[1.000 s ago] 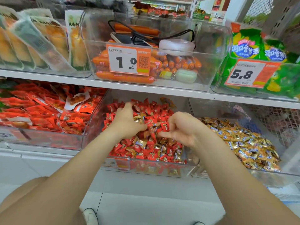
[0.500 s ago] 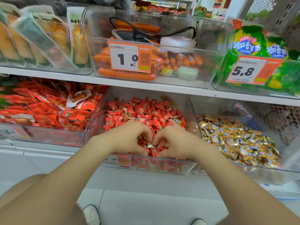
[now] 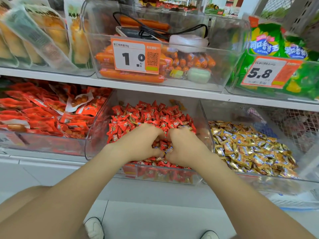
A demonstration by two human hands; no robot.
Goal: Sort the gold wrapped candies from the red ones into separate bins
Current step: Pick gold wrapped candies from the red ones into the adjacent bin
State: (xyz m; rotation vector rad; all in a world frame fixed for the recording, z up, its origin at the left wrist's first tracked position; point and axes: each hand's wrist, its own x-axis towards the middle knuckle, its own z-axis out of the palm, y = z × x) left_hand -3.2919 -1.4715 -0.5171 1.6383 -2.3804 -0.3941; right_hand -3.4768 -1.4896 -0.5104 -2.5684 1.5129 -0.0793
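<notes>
- stray gold candies: a couple of gold-and-blue wrappers show in the gap between the two hands; low at the front of the middle bin, mixed in with the red candies
- left hand and right hand: side by side, knuckles nearly touching; fingers curled down into the pile; tips buried, so cannot tell whether either has a piece pinched
- change: a second ago the hands were apart and further back, the right one picking; since then they've closed in and raked forward into one cup
- read: looks like corralling strays into one spot, not single picks; nothing carried across yet
- target: right bin with the gold pile, just beside; short carry for the right hand
- risk: reds scooped along with the golds
- around: red snack packs to the left; price tag on the shelf above
</notes>
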